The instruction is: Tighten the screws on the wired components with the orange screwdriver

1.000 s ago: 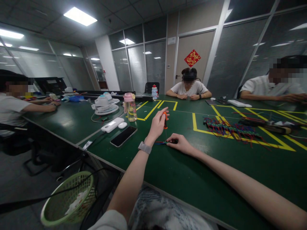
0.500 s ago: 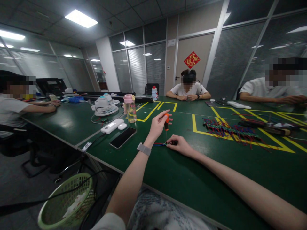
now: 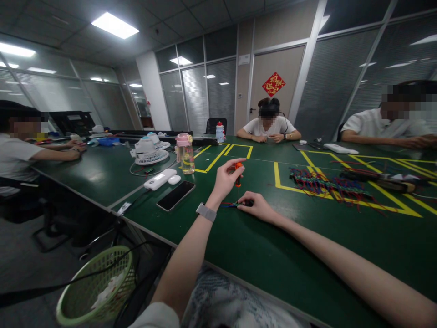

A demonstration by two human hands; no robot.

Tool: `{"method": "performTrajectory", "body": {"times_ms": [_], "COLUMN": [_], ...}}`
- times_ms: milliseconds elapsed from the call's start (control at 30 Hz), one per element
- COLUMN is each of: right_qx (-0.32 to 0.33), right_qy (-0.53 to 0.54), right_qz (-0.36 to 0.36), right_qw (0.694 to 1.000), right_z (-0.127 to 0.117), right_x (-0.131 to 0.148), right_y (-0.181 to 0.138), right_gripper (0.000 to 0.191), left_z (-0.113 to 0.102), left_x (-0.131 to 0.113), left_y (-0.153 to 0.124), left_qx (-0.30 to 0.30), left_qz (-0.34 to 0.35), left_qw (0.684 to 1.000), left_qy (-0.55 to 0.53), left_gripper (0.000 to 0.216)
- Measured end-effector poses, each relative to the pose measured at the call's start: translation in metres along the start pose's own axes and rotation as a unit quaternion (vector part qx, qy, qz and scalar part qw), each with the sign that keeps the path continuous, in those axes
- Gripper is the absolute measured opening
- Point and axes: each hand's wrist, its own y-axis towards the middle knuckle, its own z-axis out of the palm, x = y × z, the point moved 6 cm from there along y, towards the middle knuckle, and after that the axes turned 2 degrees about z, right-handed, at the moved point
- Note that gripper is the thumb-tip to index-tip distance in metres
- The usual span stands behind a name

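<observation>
My left hand (image 3: 225, 179) is raised above the green table (image 3: 259, 255), fingers pinched round the orange handle of a small screwdriver (image 3: 238, 174) that stands upright, its thin shaft pointing down. My right hand (image 3: 256, 206) rests on the table just below it, fingers closed on a small dark part (image 3: 248, 202) with blue and red wires (image 3: 226, 205) running out to the left. A grey watch (image 3: 206, 212) sits on my left wrist.
A black phone (image 3: 175, 195), white remote (image 3: 160, 178), pink-capped bottle (image 3: 185, 152) and white fan (image 3: 149, 150) lie to the left. A heap of coloured wires (image 3: 324, 186) fills a yellow-taped box on the right. Three people sit around the table. A green basket (image 3: 99, 287) stands on the floor.
My left hand has shifted its fingers on the screwdriver handle, which stays upright over the part. My right hand has kept still.
</observation>
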Motion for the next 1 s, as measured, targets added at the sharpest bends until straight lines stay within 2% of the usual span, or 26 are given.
{"method": "performTrajectory", "body": {"times_ms": [100, 233, 300, 433, 533, 667, 733, 900, 1000], "right_qx": [0.0, 0.001, -0.001, 0.0, -0.003, -0.005, -0.004, -0.002, 0.0], "right_qy": [0.0, -0.001, 0.001, 0.004, 0.004, 0.0, 0.001, 0.004, 0.004], "right_qz": [0.0, 0.006, 0.008, 0.005, 0.005, 0.004, 0.005, 0.003, 0.008], "right_qw": [1.0, 1.0, 1.0, 1.0, 1.0, 1.0, 1.0, 1.0, 1.0], "right_z": [0.0, -0.001, -0.001, 0.0, 0.0, 0.0, 0.0, 0.0, 0.0], "right_x": [0.001, 0.002, 0.002, 0.001, -0.001, -0.001, 0.0, 0.001, 0.0], "right_y": [0.0, 0.0, 0.0, 0.0, 0.0, 0.0, 0.0, 0.0, 0.0], "right_gripper": [0.016, 0.016, 0.015, 0.015, 0.015, 0.015, 0.016, 0.015, 0.015], "left_z": [-0.003, 0.002, 0.002, -0.005, -0.007, -0.001, 0.0, -0.01, -0.007], "left_x": [-0.005, -0.002, 0.0, -0.002, -0.004, 0.004, 0.007, -0.002, -0.004], "left_y": [0.0, 0.001, 0.001, 0.0, 0.001, 0.002, 0.002, 0.001, 0.002], "left_qx": [-0.008, 0.032, 0.029, -0.015, -0.016, 0.031, 0.029, -0.033, -0.005], "left_qz": [0.03, -0.012, -0.031, -0.01, 0.016, -0.017, -0.033, 0.008, 0.012], "left_qw": [0.998, 0.999, 0.996, 1.0, 0.998, 0.999, 0.997, 0.997, 0.999], "left_qy": [0.062, -0.04, -0.075, 0.006, 0.056, -0.041, -0.065, 0.073, 0.043], "left_gripper": [0.027, 0.032, 0.034, 0.031, 0.029, 0.033, 0.035, 0.03, 0.029]}}
